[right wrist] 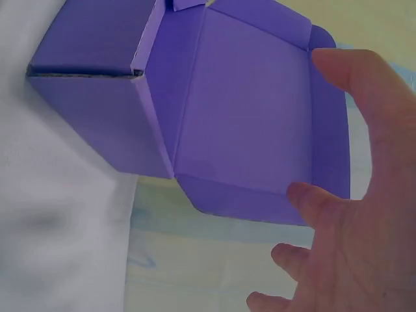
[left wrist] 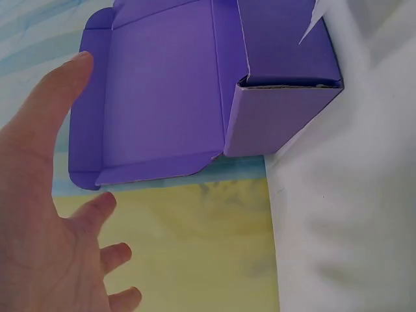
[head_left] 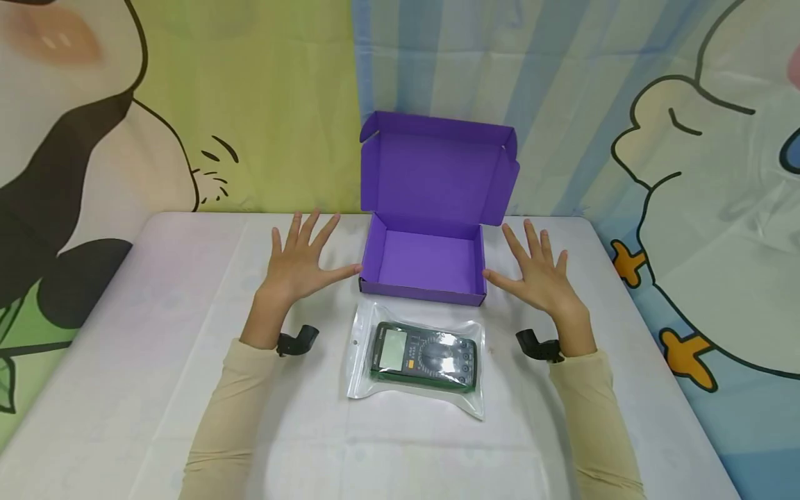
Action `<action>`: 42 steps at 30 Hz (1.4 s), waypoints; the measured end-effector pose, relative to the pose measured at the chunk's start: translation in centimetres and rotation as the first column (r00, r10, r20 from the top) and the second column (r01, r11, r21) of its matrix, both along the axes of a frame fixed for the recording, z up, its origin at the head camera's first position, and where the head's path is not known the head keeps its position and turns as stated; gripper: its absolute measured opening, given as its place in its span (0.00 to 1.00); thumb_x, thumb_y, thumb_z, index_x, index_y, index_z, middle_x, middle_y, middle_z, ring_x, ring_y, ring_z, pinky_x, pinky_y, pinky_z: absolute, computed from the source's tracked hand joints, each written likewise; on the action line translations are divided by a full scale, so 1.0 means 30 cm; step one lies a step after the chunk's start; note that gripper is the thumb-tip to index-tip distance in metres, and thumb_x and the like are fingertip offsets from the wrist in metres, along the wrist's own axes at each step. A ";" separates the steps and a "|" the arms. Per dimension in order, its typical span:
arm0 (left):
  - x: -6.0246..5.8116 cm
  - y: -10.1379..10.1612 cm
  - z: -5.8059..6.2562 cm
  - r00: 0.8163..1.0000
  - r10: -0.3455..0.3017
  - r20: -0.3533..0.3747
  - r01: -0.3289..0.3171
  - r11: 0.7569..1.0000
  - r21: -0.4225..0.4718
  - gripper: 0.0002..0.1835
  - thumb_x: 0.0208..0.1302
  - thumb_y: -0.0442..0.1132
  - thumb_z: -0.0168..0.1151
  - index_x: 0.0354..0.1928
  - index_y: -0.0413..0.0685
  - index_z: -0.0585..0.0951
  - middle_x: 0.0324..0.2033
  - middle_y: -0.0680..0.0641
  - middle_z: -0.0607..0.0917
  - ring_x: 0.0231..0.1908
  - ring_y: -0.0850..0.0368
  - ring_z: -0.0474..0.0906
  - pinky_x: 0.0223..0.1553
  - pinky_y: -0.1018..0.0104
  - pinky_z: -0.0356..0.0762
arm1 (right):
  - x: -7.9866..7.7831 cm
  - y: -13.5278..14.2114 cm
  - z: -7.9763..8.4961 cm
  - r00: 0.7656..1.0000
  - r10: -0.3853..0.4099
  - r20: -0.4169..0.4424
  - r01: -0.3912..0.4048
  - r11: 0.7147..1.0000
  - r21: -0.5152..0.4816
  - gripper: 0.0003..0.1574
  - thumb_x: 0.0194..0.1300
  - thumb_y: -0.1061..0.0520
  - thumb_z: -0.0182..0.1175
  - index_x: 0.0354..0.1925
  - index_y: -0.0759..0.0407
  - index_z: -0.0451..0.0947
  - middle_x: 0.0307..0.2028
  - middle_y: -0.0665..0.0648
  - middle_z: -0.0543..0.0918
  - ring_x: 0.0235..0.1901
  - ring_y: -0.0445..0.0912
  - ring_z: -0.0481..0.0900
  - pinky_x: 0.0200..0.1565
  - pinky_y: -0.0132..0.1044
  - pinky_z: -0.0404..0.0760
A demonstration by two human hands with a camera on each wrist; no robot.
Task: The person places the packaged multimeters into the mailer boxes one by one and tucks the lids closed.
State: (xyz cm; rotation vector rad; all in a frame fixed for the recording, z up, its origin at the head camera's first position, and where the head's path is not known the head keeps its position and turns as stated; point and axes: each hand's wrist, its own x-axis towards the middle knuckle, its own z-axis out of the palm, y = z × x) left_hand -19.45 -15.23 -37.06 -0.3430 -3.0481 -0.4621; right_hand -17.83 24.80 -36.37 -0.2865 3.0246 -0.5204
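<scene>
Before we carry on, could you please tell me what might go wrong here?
The meter lies in a roomy clear bag, so it might slide if the bag tilts. The raised lid of the box could drop if the left hand or right hand, spread close by, knocks it.

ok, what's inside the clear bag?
The clear bag holds a dark multimeter, its screen and dial facing up. The multimeter's back, and anything underneath it, can't be seen.

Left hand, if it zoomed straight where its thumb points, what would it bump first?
Probably the purple cardboard box: the left hand has its thumb aimed at the box's left wall, though I can't tell whether they touch.
</scene>
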 end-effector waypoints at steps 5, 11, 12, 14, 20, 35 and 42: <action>-0.008 0.007 -0.020 0.997 -0.034 -0.074 0.038 0.998 0.056 0.52 0.47 0.78 0.50 0.72 0.71 0.44 0.73 0.49 0.45 0.72 0.45 0.32 0.66 0.33 0.31 | 0.014 -0.014 -0.002 0.996 0.025 -0.081 -0.033 0.995 -0.089 0.54 0.59 0.28 0.51 0.73 0.38 0.34 0.74 0.55 0.33 0.72 0.59 0.29 0.63 0.71 0.35; -0.017 0.018 -0.046 0.985 -0.080 -0.154 0.102 0.985 0.140 0.51 0.48 0.74 0.55 0.72 0.67 0.48 0.72 0.48 0.51 0.72 0.48 0.37 0.68 0.37 0.37 | 0.048 -0.047 -0.010 0.980 0.042 -0.194 -0.088 0.969 -0.231 0.50 0.60 0.36 0.56 0.72 0.38 0.44 0.72 0.55 0.48 0.71 0.57 0.46 0.61 0.69 0.55; -0.018 0.019 -0.050 0.983 -0.084 -0.162 0.108 0.983 0.151 0.51 0.48 0.74 0.55 0.72 0.67 0.49 0.72 0.48 0.51 0.72 0.48 0.39 0.68 0.37 0.39 | 0.055 -0.053 -0.012 0.978 0.043 -0.205 -0.094 0.965 -0.245 0.49 0.60 0.36 0.57 0.72 0.38 0.45 0.72 0.54 0.49 0.71 0.56 0.48 0.60 0.69 0.56; -0.021 0.022 -0.058 0.982 -0.088 -0.165 0.117 0.976 0.181 0.50 0.48 0.73 0.56 0.72 0.68 0.50 0.71 0.48 0.53 0.72 0.48 0.44 0.67 0.38 0.45 | 0.067 -0.066 -0.013 0.973 0.056 -0.224 -0.116 0.957 -0.266 0.47 0.60 0.38 0.57 0.72 0.40 0.48 0.72 0.54 0.52 0.70 0.55 0.50 0.59 0.69 0.59; -0.026 0.031 -0.085 0.990 -0.093 -0.104 0.117 0.961 0.252 0.50 0.47 0.73 0.57 0.71 0.70 0.51 0.70 0.49 0.55 0.65 0.43 0.60 0.59 0.39 0.62 | 0.104 -0.103 -0.025 0.953 0.091 -0.289 -0.189 0.924 -0.332 0.40 0.62 0.44 0.58 0.69 0.45 0.56 0.68 0.53 0.60 0.67 0.53 0.57 0.60 0.63 0.62; -0.052 0.042 -0.242 0.931 -0.339 0.132 0.208 0.793 0.573 0.45 0.51 0.61 0.66 0.70 0.68 0.56 0.70 0.52 0.50 0.58 0.44 0.68 0.58 0.47 0.68 | 0.232 -0.240 -0.156 0.911 0.335 -0.243 -0.409 0.812 -0.415 0.32 0.52 0.50 0.68 0.55 0.54 0.73 0.55 0.50 0.75 0.56 0.47 0.73 0.53 0.48 0.77; -0.071 0.041 -0.306 0.927 -0.362 0.092 0.233 0.752 0.616 0.37 0.54 0.53 0.67 0.66 0.64 0.64 0.69 0.49 0.53 0.58 0.44 0.69 0.59 0.52 0.69 | 0.274 -0.266 -0.188 0.901 0.415 -0.125 -0.431 0.834 -0.345 0.39 0.52 0.42 0.67 0.60 0.51 0.69 0.58 0.49 0.72 0.57 0.46 0.72 0.52 0.48 0.77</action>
